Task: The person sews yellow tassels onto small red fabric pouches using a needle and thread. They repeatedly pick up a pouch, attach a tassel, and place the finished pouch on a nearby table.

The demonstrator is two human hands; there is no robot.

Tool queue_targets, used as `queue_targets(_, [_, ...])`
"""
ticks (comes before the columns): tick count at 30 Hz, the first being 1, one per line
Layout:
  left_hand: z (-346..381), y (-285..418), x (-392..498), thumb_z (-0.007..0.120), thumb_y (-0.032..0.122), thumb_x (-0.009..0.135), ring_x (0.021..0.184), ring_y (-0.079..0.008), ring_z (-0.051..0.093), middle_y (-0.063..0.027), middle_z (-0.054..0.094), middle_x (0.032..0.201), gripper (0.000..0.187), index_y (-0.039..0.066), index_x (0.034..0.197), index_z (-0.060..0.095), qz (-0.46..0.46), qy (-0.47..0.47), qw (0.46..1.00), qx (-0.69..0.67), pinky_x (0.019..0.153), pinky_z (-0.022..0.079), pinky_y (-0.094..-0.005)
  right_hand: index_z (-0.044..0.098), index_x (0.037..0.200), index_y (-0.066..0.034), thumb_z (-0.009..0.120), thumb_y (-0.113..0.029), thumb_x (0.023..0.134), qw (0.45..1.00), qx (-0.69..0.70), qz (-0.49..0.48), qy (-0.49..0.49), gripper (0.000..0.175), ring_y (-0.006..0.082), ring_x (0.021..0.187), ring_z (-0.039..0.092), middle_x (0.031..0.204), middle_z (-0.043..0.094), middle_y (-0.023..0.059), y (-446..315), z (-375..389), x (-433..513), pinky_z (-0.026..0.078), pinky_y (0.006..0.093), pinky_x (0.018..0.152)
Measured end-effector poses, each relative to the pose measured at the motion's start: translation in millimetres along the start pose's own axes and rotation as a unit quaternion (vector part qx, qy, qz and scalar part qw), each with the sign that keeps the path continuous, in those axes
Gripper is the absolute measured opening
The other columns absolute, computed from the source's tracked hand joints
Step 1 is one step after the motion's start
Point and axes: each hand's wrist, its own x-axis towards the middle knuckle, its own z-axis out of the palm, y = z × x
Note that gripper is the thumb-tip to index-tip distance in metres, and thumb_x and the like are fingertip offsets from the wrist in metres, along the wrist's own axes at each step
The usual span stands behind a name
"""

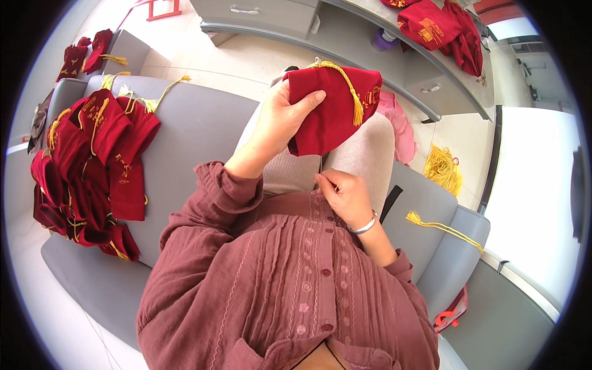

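Observation:
My left hand (282,115) grips the left edge of a dark red fabric pouch (323,111), its thumb on top. A yellow cord with a tassel (356,104) lies over the pouch, and a small metal safety pin or hook (317,61) shows at its upper edge. The pouch bears gold print and is held above my knees. Below it, near my waist, is my right hand (344,192), with thumb and fingertips together; whether something small is between them cannot be seen. A bracelet circles that wrist.
A heap of red pouches with yellow tassels (92,171) covers the left of the grey sofa (194,111). One yellow tassel cord (444,226) lies by the right armrest. A bundle of yellow cords (442,169) is on the floor. More red pouches (428,27) rest on the grey desk (379,51).

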Motion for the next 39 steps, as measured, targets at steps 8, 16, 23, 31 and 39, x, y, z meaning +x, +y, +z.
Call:
queue_targets(8, [2, -4, 3, 0.063, 0.009, 0.087, 0.085, -0.0093, 0.061, -0.0040, 0.065, 0.096, 0.021, -0.002, 0.105, 0.061, 0.005, 0.006, 1.000, -0.008, 0.075, 0.051, -0.0254, 0.061, 0.072, 0.0003, 0.062, -0.010, 0.085, 0.997, -0.007, -0.074, 0.032, 0.017, 0.0214, 0.054, 0.059, 0.061, 0.059, 0.0110, 10, -1, -2, 0.044, 0.0300, 0.051])
queue_targets(16, [-3, 4, 16, 0.063, 0.009, 0.087, 0.083, -0.0096, 0.061, -0.0053, 0.065, 0.096, 0.020, -0.002, 0.103, 0.060, 0.015, 0.063, 0.997, -0.044, 0.074, 0.051, -0.0250, 0.058, 0.070, -0.0008, 0.063, -0.012, 0.082, 0.995, -0.050, -0.086, 0.009, 0.017, 0.0305, 0.059, 0.055, 0.063, 0.055, 0.0130, 14, -8, -15, 0.043, 0.0380, 0.055])
queue_targets(23, [-30, 21, 41, 0.065, 0.006, 0.085, 0.091, -0.0187, 0.064, -0.0094, 0.063, 0.104, 0.027, 0.000, 0.110, 0.055, 0.027, 0.104, 0.980, -0.166, 0.080, 0.055, -0.0327, 0.062, 0.078, -0.0012, 0.060, -0.010, 0.085, 0.998, -0.042, -0.055, 0.001, 0.011, 0.0248, 0.059, 0.057, 0.064, 0.057, 0.0114, 23, -14, -32, 0.045, 0.0341, 0.055])
queue_targets(31, [-21, 4, 40, 0.064, 0.010, 0.087, 0.092, -0.0203, 0.063, -0.0106, 0.062, 0.105, 0.026, 0.001, 0.109, 0.056, -0.039, 0.096, 0.971, -0.216, 0.079, 0.056, -0.0353, 0.063, 0.105, -0.0007, 0.051, -0.008, 0.094, 0.970, 0.220, 0.099, 0.025, 0.018, 0.0058, 0.062, 0.046, 0.071, 0.054, 0.0007, 11, -18, 1, 0.040, 0.0213, 0.059])
queue_targets(39, [-71, 22, 67, 0.062, 0.011, 0.088, 0.086, -0.0239, 0.066, -0.0121, 0.066, 0.099, 0.017, 0.000, 0.101, 0.060, 0.024, 0.172, 0.953, -0.249, 0.076, 0.056, -0.0366, 0.065, 0.099, -0.0002, 0.054, -0.010, 0.093, 0.985, 0.120, 0.105, 0.061, 0.016, 0.0047, 0.059, 0.041, 0.067, 0.049, -0.0016, 25, -30, -33, 0.036, 0.0223, 0.054])
